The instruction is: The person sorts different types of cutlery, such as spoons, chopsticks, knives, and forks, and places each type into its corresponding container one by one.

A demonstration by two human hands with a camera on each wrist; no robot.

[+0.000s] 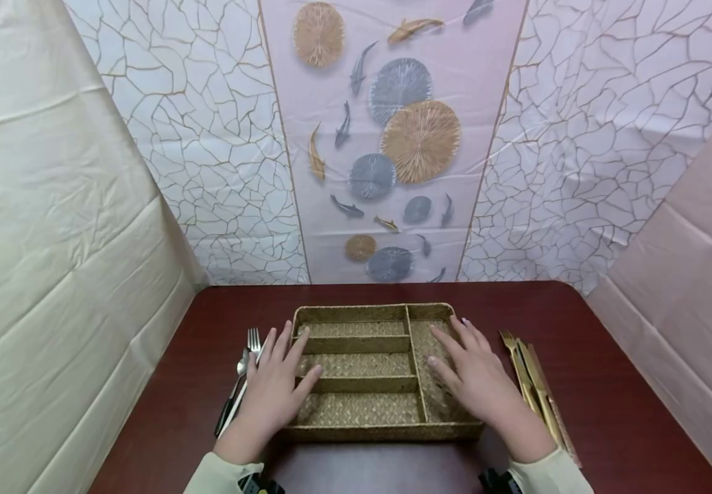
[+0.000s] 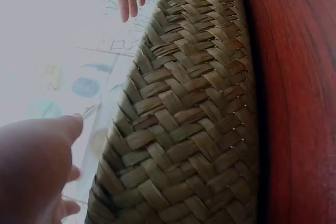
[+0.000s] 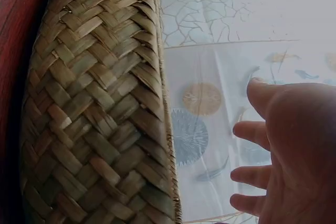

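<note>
A woven tray (image 1: 387, 432) with several compartments lies on the dark red table. My left hand (image 1: 276, 387) is spread over its left edge, fingers extended and holding nothing. Over the right-hand compartment hovers my right hand (image 1: 476, 377), its fingers apart and grasping nothing. In the left wrist view the tray's woven side (image 2: 184, 103) fills the middle, with the left hand (image 2: 37, 166) beside it. The right wrist view has the tray wall (image 3: 100, 108) on the left and the right hand (image 3: 304, 140) above its rim. Whether either hand touches the tray, I cannot tell.
Left of the tray lie a silver fork (image 1: 254, 341), a spoon (image 1: 242, 363) and a further utensil, partly behind the left hand. On the right are a gold fork (image 1: 519, 370) and gold knives (image 1: 541, 391). Patterned cloth (image 1: 387, 137) hangs behind the table (image 1: 609, 412).
</note>
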